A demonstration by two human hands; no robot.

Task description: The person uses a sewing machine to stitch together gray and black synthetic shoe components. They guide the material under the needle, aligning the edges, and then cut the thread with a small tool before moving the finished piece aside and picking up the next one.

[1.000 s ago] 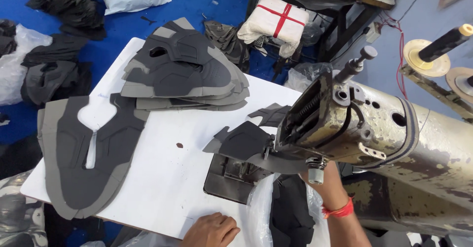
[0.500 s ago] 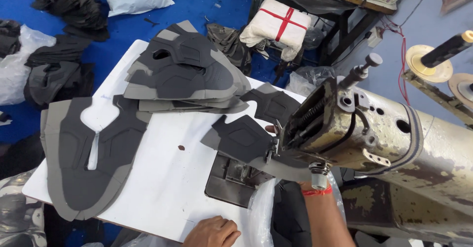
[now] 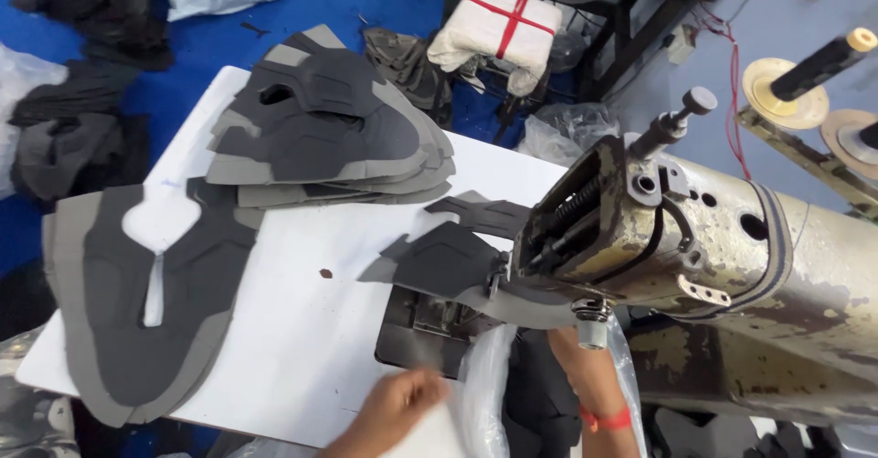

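Observation:
A dark grey shoe-upper piece (image 3: 448,261) lies under the head of an old cream sewing machine (image 3: 695,248), over the dark needle plate (image 3: 421,335). My left hand (image 3: 393,410) rests on the white table (image 3: 302,330) near its front edge, fingers spread, holding nothing, next to a clear plastic bag (image 3: 480,394). My right forearm (image 3: 585,371), with a red wristband, reaches up beneath the machine head. The right hand itself is hidden behind the machine.
A stack of grey and black upper pieces (image 3: 329,124) sits at the table's far side. One large flat upper (image 3: 137,284) lies at the left. Dark fabric heaps and white bundles (image 3: 508,24) cover the blue floor. Thread spool stands (image 3: 805,69) rise at the right.
My left hand has slid right along the table's front edge toward the plastic bag. My right wrist sits lower in view. The dark piece has shifted under the machine head.

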